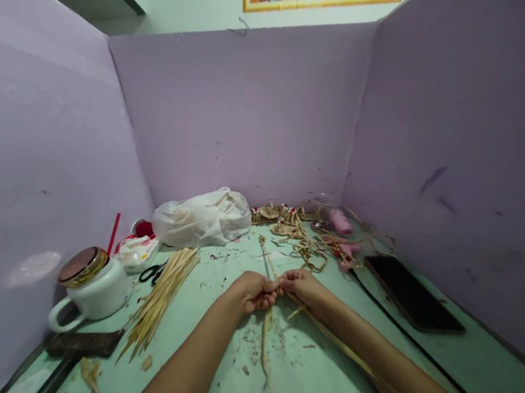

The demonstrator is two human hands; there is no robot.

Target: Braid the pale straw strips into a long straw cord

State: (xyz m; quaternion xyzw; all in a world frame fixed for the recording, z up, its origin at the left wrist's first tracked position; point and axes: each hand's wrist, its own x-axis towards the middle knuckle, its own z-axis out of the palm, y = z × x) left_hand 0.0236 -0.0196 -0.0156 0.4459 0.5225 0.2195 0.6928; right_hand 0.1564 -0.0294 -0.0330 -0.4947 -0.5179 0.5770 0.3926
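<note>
My left hand (257, 290) and my right hand (303, 285) meet over the middle of the green tabletop, fingertips almost touching. Both pinch strands of dried straw (268, 262), whose knotted far end points away from me. One loose straw tail (266, 350) hangs down below my left hand and curls at its tip. Another long strip (340, 343) runs from under my right hand along the right forearm. The exact crossing of the strands is hidden by my fingers. To the left lies a bundle of straw strips (165, 293).
At left are a hammer (86, 345), a lidded white mug (102, 292), black scissors (153, 273) and a tissue pack (138, 251). A white plastic bag (203, 218) lies at the back. Braided straw pieces (293, 228), pink thread (341, 222), a pink glue gun (346, 253) and a phone (412, 292) are right.
</note>
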